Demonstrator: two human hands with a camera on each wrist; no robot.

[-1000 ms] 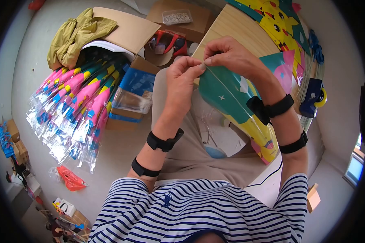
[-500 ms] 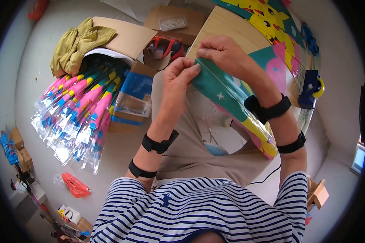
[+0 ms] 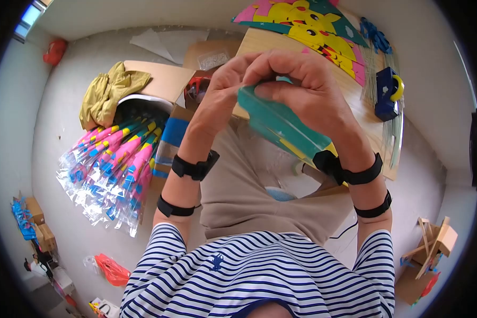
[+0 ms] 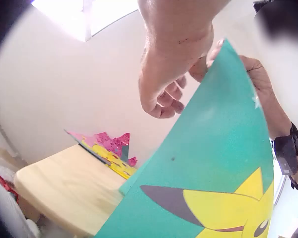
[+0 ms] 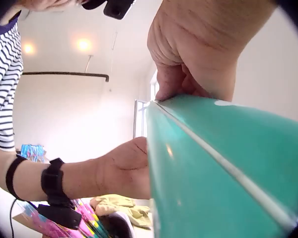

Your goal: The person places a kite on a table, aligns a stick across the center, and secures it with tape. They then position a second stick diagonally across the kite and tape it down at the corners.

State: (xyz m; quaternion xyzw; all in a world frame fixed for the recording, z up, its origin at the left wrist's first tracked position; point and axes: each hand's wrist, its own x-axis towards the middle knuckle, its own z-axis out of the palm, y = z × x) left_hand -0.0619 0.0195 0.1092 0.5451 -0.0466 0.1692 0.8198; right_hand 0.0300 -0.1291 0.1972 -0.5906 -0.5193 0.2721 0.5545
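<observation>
Both at upper centre, left hand [image 3: 223,91] and right hand [image 3: 307,82] work close together; the right pinches the green sheet [image 3: 287,121] near its tip, likely steadying it. Left grip: cannot tell.

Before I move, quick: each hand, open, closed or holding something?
Left hand: close to the tip of the green sheet; whether it grips cannot be told.
Right hand: closed, pinching the green sheet.

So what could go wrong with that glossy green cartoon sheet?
The glossy green cartoon sheet might crease at its tip, under the right hand's grip. Its thin white lengthwise strip might bend if twisted. And the dark blue tape dispenser, near the edge of the wooden table, could get knocked.
</observation>
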